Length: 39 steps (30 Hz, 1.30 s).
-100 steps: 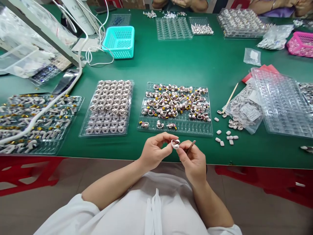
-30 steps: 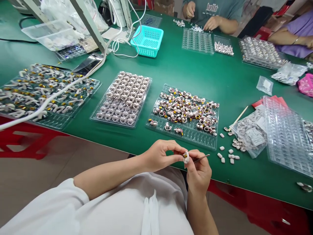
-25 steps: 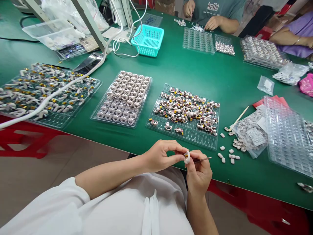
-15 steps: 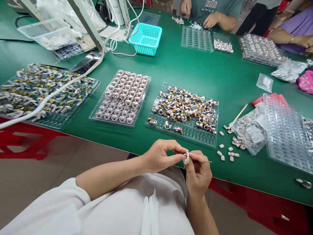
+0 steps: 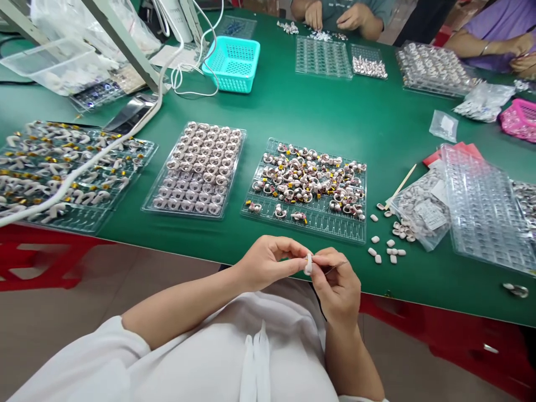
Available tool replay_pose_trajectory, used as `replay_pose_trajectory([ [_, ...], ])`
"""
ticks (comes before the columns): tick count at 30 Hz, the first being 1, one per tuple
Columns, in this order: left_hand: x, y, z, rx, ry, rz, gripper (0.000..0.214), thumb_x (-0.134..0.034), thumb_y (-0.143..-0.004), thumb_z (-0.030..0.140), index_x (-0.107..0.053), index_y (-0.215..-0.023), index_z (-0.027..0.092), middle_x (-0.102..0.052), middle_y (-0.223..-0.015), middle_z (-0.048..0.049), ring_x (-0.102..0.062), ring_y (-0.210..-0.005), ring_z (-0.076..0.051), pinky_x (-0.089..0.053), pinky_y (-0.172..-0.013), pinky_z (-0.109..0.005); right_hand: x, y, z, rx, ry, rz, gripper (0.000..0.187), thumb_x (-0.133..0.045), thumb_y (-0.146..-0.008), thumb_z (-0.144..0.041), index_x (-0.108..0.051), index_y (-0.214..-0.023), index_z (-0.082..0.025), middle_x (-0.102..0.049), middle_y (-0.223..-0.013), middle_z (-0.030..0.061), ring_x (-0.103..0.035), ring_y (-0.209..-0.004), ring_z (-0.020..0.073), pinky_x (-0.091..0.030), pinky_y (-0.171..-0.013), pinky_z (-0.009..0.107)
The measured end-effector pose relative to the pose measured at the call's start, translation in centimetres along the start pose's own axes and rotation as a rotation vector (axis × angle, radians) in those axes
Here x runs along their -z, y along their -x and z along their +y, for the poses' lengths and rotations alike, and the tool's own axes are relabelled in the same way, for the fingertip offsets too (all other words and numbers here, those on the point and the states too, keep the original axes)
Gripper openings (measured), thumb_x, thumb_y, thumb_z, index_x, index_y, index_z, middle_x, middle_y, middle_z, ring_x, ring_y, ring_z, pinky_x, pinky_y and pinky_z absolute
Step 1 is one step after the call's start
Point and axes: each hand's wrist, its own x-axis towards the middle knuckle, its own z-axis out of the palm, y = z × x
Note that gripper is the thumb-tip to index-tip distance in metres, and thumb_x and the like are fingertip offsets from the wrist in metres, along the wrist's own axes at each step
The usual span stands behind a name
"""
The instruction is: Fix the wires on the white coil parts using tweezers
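Note:
Over the near table edge my left hand (image 5: 270, 262) pinches a small white earpiece part (image 5: 309, 263) between thumb and fingers. My right hand (image 5: 337, 285) is closed too, its fingertips on the same part, and it grips thin metal tweezers (image 5: 336, 267) that point right. Just beyond my hands lies a clear tray (image 5: 335, 226) piled with loose pink-white parts with yellow and red bits. A second clear tray (image 5: 157, 192) to its left holds neat rows of pink-white shells.
A third tray (image 5: 79, 218) of white parts sits far left under a white cable (image 5: 96, 159). Small white caps (image 5: 387, 248), a bag of parts (image 5: 419, 209) and stacked clear trays (image 5: 481, 212) lie right. A teal basket (image 5: 231, 64) stands behind. Other people's hands work across the green table (image 5: 335, 114).
The view has swung a little; my hands stay together at the table edge. The tweezers, sticking out to the right before, are now drawn closer into my right hand.

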Motion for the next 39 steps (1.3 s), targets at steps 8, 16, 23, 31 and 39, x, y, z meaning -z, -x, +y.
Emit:
replay_pose_trajectory([
  [8,0.5,-0.7,-0.2,0.104,0.214,0.087,0.024,-0.085,-0.069,0.031,-0.075,-0.079,0.012,-0.072,-0.073,-0.0042,-0.061,-0.065,-0.012,-0.05,-0.061,-0.024,3.0,-0.6,-1.7,0.009,0.144,0.052,0.029,-0.047,-0.102,-0.035,-0.074,-0.108,-0.026,-0.06,-0.118,0.0094,-0.058,-0.105,0.0229,-0.049,-0.082,0.037],
  [16,0.9,-0.9,-0.5,0.077,0.214,0.122,0.025,-0.086,-0.07,0.031,-0.076,-0.081,0.011,-0.073,-0.073,-0.0045,-0.06,-0.062,-0.011,-0.05,-0.062,-0.023,5.5,0.7,0.4,0.109,0.621,-0.017,0.023,-0.058,-0.097,-0.023,-0.071,-0.115,-0.029,-0.059,-0.1,0.0057,-0.062,-0.088,0.0177,-0.054,-0.068,0.03],
  [23,0.2,-0.6,0.1,0.024,0.11,0.193,0.03,-0.086,-0.071,0.036,-0.076,-0.084,0.011,-0.075,-0.075,-0.0067,-0.068,-0.069,-0.016,-0.056,-0.068,-0.027,4.3,1.5,-0.7,0.025,0.362,0.142,0.023,-0.065,-0.091,-0.013,-0.071,-0.109,-0.026,-0.067,-0.107,0.0062,-0.071,-0.091,0.0204,-0.065,-0.077,0.037],
  [31,-0.3,-0.4,-0.5,-0.077,0.004,0.168,0.028,-0.079,-0.079,0.037,-0.075,-0.09,0.012,-0.076,-0.079,-0.0074,-0.071,-0.072,-0.017,-0.059,-0.073,-0.029,0.7,1.0,-1.0,0.142,-0.041,0.253,0.024,-0.064,-0.091,-0.012,-0.073,-0.108,-0.027,-0.067,-0.099,0.0055,-0.071,-0.085,0.0198,-0.069,-0.067,0.038],
  [39,-0.4,-0.4,-0.4,-0.071,0.043,0.156,0.023,-0.079,-0.079,0.032,-0.075,-0.089,0.012,-0.075,-0.077,-0.0056,-0.069,-0.069,-0.015,-0.058,-0.072,-0.026,0.5,0.9,-0.6,0.12,-0.087,0.212,0.025,-0.063,-0.091,-0.011,-0.072,-0.108,-0.027,-0.068,-0.099,0.0057,-0.071,-0.086,0.0199,-0.067,-0.067,0.037],
])
